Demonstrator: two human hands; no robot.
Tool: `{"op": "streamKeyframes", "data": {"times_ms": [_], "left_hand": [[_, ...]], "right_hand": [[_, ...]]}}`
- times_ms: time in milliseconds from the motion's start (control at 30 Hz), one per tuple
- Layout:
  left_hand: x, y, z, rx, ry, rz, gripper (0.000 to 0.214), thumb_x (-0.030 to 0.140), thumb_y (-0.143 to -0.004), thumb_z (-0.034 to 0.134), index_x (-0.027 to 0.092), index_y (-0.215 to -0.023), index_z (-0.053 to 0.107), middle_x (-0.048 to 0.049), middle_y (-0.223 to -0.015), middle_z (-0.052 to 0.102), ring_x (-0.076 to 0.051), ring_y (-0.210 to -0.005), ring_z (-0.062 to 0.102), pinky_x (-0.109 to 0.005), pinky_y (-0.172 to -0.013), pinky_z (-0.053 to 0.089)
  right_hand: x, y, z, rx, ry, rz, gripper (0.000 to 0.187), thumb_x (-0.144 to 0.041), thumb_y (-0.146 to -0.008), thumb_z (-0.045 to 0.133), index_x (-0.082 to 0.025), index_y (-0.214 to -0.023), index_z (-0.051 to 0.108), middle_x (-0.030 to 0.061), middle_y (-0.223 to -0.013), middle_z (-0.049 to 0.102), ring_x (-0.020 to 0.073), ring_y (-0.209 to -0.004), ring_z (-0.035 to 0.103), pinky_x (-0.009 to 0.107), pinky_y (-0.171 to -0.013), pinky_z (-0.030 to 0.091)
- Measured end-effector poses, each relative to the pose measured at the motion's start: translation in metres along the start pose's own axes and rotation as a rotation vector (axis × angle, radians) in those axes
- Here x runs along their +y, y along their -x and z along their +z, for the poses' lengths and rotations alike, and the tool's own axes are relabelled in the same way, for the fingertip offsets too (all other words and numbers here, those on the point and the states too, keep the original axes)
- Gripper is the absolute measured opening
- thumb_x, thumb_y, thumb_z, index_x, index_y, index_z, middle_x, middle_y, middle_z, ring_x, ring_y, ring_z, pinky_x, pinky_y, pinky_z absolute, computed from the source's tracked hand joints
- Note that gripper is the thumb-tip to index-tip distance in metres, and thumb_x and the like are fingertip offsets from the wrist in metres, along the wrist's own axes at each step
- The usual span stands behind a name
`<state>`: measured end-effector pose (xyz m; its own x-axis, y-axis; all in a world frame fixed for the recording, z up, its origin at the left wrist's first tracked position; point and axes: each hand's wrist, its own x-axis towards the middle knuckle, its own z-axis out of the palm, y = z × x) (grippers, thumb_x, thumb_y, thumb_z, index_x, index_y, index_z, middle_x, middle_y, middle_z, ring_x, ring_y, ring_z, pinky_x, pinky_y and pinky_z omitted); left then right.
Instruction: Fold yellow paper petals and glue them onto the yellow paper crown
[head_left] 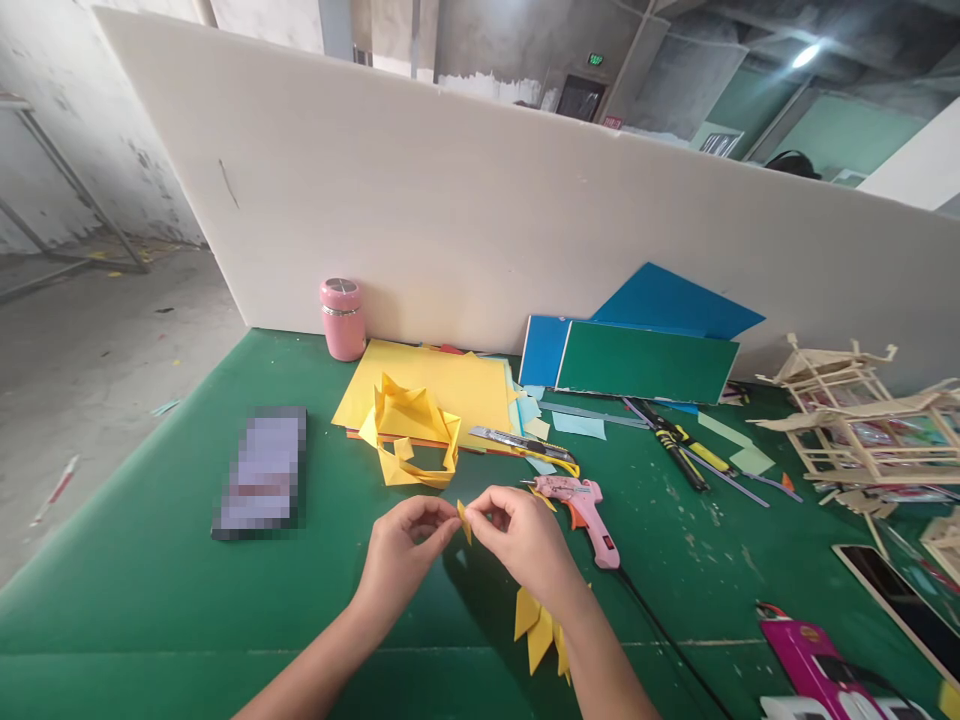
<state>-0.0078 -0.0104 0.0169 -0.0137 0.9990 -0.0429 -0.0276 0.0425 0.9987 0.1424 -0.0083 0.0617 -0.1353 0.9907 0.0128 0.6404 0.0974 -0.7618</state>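
My left hand [401,545] and my right hand [521,535] meet above the green table [150,560], both pinching a small yellow paper piece [464,520] between their fingertips. Under my right wrist lie several pointed yellow paper pieces [536,625]. Just beyond my right hand rests a pink glue gun [581,505], its black cord trailing toward me. A cut-up yellow paper scrap [411,432] sits past my left hand on a stack of yellow sheets [450,385].
A yellow utility knife [525,445], a pink cup [343,318], blue and green sheets [645,360] against the white board, a second knife [679,445], wooden stick models [862,420] at right, a blurred phone-like object [262,472] at left, a pink item [814,665] at bottom right.
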Motion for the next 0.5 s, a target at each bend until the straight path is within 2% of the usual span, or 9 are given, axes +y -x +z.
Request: {"op": "streamKeyframes", "data": {"times_ms": [200, 500], "left_hand": [[0.0018, -0.0002, -0.0016, -0.007, -0.064, 0.015, 0.008, 0.027, -0.061, 0.071, 0.021, -0.066, 0.073, -0.0028, -0.067, 0.072, -0.019, -0.061, 0.067, -0.027, -0.063, 0.056], [0.0072, -0.0001, -0.0037, 0.01, -0.163, 0.086, 0.004, 0.025, -0.06, 0.07, 0.022, -0.06, 0.072, -0.0019, -0.061, 0.07, -0.017, -0.054, 0.062, -0.026, -0.056, 0.052]], "right_hand": [[0.0026, -0.0003, 0.0039, 0.03, 0.01, -0.05, 0.019, -0.023, -0.079, 0.053, -0.019, -0.063, 0.063, 0.0011, -0.062, 0.065, 0.0166, -0.059, 0.057, 0.024, -0.051, 0.038], [0.0004, -0.0004, 0.0067, 0.084, 0.07, -0.131, 0.017, -0.018, -0.077, 0.057, -0.02, -0.061, 0.063, 0.0015, -0.063, 0.066, 0.018, -0.063, 0.059, 0.027, -0.058, 0.042]]}}
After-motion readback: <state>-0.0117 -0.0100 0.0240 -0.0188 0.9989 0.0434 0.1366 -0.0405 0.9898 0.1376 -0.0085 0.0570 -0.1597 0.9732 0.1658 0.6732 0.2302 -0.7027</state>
